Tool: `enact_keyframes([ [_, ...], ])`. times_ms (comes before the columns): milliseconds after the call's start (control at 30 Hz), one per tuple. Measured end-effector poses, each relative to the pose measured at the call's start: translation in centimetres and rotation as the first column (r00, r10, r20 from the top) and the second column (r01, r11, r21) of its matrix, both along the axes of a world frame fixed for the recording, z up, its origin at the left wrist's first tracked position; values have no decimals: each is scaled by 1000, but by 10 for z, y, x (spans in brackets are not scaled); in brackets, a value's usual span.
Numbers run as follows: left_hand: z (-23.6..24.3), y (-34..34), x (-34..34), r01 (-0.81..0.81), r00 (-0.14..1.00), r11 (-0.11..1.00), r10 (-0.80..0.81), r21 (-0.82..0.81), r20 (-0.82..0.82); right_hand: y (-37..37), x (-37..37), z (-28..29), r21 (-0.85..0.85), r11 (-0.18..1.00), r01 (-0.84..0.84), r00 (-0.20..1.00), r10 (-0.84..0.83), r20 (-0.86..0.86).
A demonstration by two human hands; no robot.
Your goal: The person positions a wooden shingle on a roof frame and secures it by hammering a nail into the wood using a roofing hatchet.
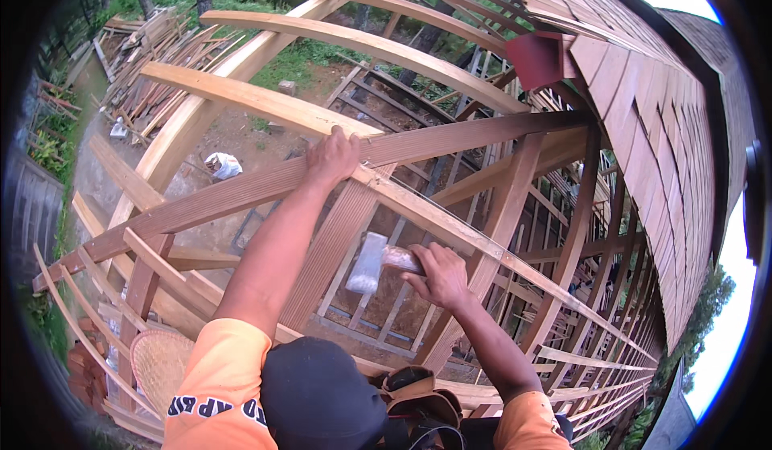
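Observation:
My left hand [331, 157] is closed over the dark brown rafter [450, 138], next to the end of a pale wooden batten [265, 104]. Just right of its fingers, another pale batten [434, 215] meets the rafter and slopes down to the right. In my right hand [441, 276] is a hatchet [368, 263], gripped by its short handle. The broad metal head points left, over the open framing and apart from the battens. A wide brown board [334, 249] slants down below my left hand.
Wooden shingles [643, 120] cover the roof at right, beside a red box-shaped end piece [537, 61]. Ground shows far below through the frame, with stacked lumber [161, 64] and a white sack [223, 165]. A dark cap [322, 394] and brown tool pouch [422, 394] are at the lower edge.

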State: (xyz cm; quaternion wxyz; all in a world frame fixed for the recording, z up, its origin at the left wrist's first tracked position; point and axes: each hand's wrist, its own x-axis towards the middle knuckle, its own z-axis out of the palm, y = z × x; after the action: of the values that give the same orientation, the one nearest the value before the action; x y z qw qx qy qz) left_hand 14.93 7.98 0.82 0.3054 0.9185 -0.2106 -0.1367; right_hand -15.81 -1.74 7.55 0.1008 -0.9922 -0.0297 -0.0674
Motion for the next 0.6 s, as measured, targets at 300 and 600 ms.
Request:
enact_keyframes([
  [300,-17,14,13,20,995,999,-23,29,93,-46,91,19,-396,910,-123,986,66,-155],
  [600,-10,21,13,42,996,999,-43,18,81,-30,90,25,-224,973,52,960,-111,-258],
])
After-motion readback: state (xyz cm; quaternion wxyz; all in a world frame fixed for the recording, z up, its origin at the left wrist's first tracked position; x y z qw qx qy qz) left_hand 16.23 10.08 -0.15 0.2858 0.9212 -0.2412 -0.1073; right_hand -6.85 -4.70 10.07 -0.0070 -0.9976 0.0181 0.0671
